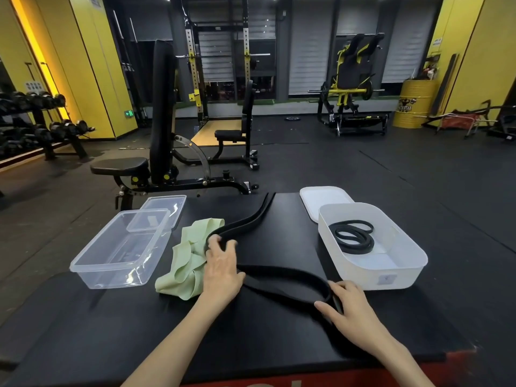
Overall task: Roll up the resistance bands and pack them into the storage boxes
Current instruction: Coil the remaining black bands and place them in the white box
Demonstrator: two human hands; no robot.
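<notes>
Head view: left hand, right hand apart, each gripping black band. Risk: green band beside left hand rolled in; far end dragging off tabletop.

Commercial gym, dumbbell rack at left, adjustable bench, power rack, black rubber flooring

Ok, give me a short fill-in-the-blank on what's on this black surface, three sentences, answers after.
1. The thin black band lies coiled in the white box, while the clear box holds ____.
2. The green band lies crumpled just ____ of the left hand.
3. The right hand grips the end of the wide black band nearest the ____ box.
Missing words: nothing; left; white.
</notes>
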